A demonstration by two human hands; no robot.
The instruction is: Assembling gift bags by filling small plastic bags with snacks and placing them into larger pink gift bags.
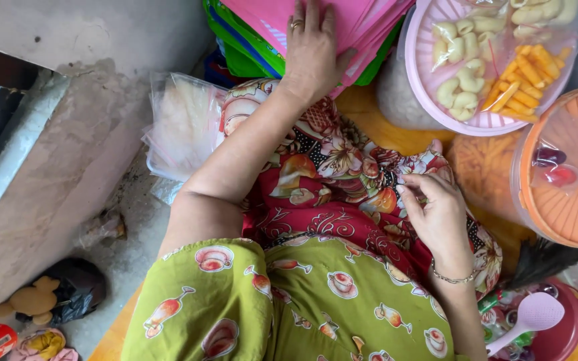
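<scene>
— While the person sat on the floor, where was each hand?

— At the top centre of the frame the left hand lay flat on the stack of pink plastic sheets, fingers spread and pressing down rather than curled round anything. The right hand was right of centre on the red flowered cloth over the lap, fingertips drawn together as if pinching something small; what it pinched, I could not tell.

— Which way did the stack lie from the fingers?

— It sat directly under the left palm and ran on toward the upper right corner, its long axis slanting that way. The left hand was plainly the nearer; the right was well apart, lower in the frame.

— And the counts?

— One pink stack, on top of green sheets. One round pink perforated lid at the upper right carried two clear bags: pale curled crackers and orange sticks. One orange ribbed lid at the right edge held one small clear packet. One pink plastic scoop lay at the lower right, and a pile of clear bags at the left.
</scene>
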